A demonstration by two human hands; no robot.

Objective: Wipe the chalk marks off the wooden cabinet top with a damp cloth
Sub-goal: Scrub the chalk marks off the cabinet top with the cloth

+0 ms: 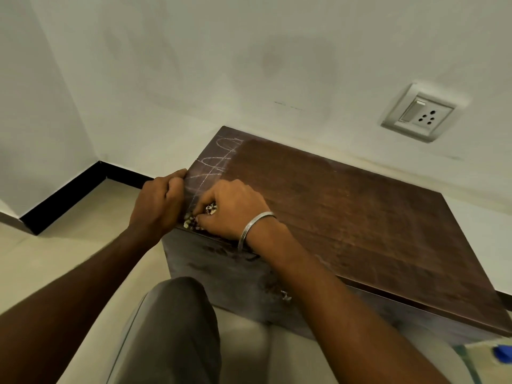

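Chalk marks (213, 164) lie in a narrow band along the left edge of the wooden cabinet top (346, 212): white loops crossed by one long stroke. The band's long axis runs from the near left corner away toward the wall. The broad surface to the right of the band shows no chalk and looks already wiped, so the unfinished work appears to be this one strip.

The right hand (235, 209), a metal bangle (253, 227) on its wrist, sits at the near end of the strip. Its fingers (210, 196) are curled round a bunched speckled cloth (191, 221), which is pressed onto the wood right at the near left corner. From the cloth, the chalk lies straight ahead and slightly right, starting just beside the knuckles and reaching to the far corner.

The left hand (159, 202) is just beside the right one, with its fingers (176, 187) hooked over the cabinet top's left edge. It grips the edge and touches the side of the chalk band, probably to steady the cabinet.

The right hand is the one placed to work, since it holds the cloth at the strip's near end. The likely next move is a push along the band's length, away from the body. The left fingers overlap the near chalk and may block the cloth there unless they slide off or shift along the edge.
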